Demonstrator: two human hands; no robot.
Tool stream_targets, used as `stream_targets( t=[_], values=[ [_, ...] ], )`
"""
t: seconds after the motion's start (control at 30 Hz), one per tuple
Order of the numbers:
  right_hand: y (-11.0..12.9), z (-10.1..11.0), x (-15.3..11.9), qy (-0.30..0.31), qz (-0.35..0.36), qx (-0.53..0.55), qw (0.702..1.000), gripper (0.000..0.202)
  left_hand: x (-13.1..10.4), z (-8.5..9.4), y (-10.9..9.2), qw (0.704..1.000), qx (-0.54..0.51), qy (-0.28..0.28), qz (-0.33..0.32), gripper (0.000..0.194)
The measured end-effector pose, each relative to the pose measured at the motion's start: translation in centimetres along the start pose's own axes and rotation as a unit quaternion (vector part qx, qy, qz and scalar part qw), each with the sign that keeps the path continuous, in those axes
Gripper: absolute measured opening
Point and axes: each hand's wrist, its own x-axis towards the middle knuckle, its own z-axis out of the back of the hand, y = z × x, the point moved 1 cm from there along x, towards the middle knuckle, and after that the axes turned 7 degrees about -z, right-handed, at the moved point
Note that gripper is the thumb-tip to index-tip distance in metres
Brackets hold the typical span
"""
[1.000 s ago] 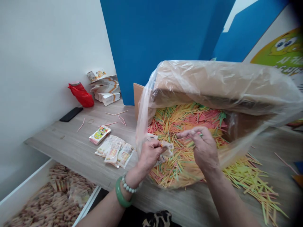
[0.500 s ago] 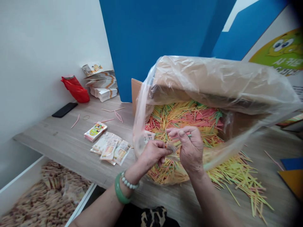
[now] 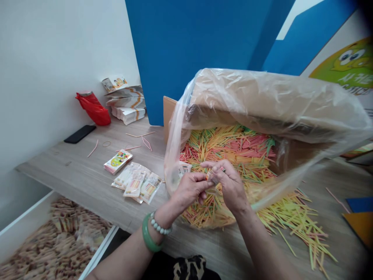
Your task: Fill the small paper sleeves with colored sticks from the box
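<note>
My left hand (image 3: 192, 187) is closed in a pinch on a small clear plastic packet (image 3: 213, 179) with a bit of print on it. Close against it, my right hand (image 3: 232, 188) has its fingers curled round a few thin coloured sticks, whose ends (image 3: 223, 169) show at the packet's mouth. How far they reach inside is hidden by my fingers. Both hands are over a heap of yellow, pink, orange and green sticks (image 3: 230, 144) in a cardboard box lined with a clear plastic bag (image 3: 262, 87). Just behind my left hand lies a printed packet (image 3: 184, 168).
Left of the box, several filled packets (image 3: 136, 186) lie by a stack of printed cards (image 3: 117, 161). Further back are a black phone (image 3: 79, 134), a red bag (image 3: 94, 109) and folded cartons (image 3: 127, 107). Loose yellow sticks (image 3: 297, 214) spill rightward. A white bin (image 3: 55, 237) sits below left.
My right hand has moved left and closer to my left hand, bringing the sticks to the packet. My left hand has barely moved.
</note>
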Motion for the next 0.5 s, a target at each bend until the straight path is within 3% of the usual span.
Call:
stream_targets(
  t=[0.1, 0.17, 0.23, 0.3, 0.37, 0.5],
  values=[
    [0.3, 0.3, 0.2, 0.038, -0.011, -0.044, 0.998, 0.028, 0.3, 0.3, -0.2, 0.993, 0.03, -0.013, -0.111, 0.038],
    [0.6, 0.9, 0.1, 0.08, -0.007, -0.094, 0.992, 0.03, 0.3, 0.6, -0.3, 0.988, -0.006, -0.033, -0.149, 0.034],
    [0.9, 1.7, -0.1, 0.103, 0.005, -0.123, 0.987, 0.032, 0.3, 0.9, -0.3, 0.988, -0.077, -0.034, -0.13, 0.032],
    [0.8, 2.4, -0.3, 0.075, 0.006, -0.107, 0.991, 0.04, 0.2, 1.0, -0.3, 0.986, -0.13, -0.023, -0.107, 0.035],
    [0.4, 2.8, -0.4, 0.04, -0.015, -0.076, 0.996, 0.041, 0.1, 1.1, -0.5, 0.984, -0.135, -0.022, -0.114, 0.036],
    [-1.1, 2.4, -0.4, 0.05, -0.044, -0.059, 0.996, 0.024, 0.4, 0.9, -0.6, 0.984, -0.116, -0.019, -0.131, 0.037]
  ],
)
